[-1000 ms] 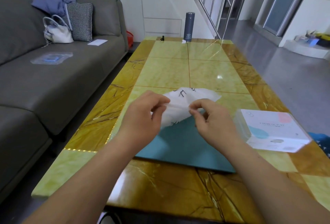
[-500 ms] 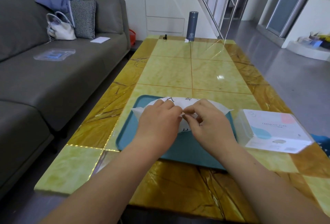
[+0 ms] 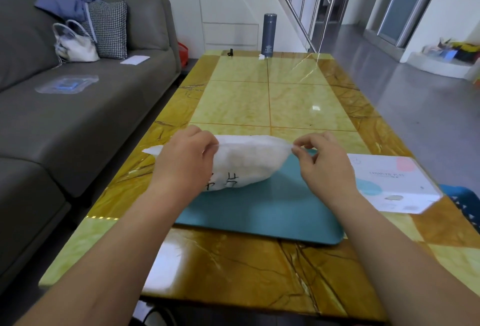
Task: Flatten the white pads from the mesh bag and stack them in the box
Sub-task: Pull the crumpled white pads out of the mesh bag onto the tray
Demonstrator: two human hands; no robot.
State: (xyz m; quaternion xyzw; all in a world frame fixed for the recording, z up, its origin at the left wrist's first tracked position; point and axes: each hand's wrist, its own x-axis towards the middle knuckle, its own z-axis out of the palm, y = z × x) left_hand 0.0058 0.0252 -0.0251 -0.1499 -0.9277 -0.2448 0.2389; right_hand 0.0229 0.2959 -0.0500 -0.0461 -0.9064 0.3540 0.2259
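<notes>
Yellow and brown shiny stone makes up the long table point(image 3: 285, 97). Over its near end, the left hand point(image 3: 181, 167) has its fingers curled tight around the top edge of the white mesh bag point(image 3: 246, 162). The right hand point(image 3: 322, 167) pinches the bag's other top corner between thumb and finger. The two hands are apart, and the bag is pulled wide between them. It looks soft and puffy, with black marks near the bottom. What is inside it cannot be made out. Its bottom hangs over a flat teal mat point(image 3: 259, 211) that lies on the table. A white box point(image 3: 394, 185) with pink and blue spots lies just beside the mat, near the right wrist. A tall grey bottle point(image 3: 268, 35) stands at the far end of the table. On the left is a grey sofa point(image 3: 78, 118) with a white handbag point(image 3: 75, 45) and a checked cushion point(image 3: 109, 29).
</notes>
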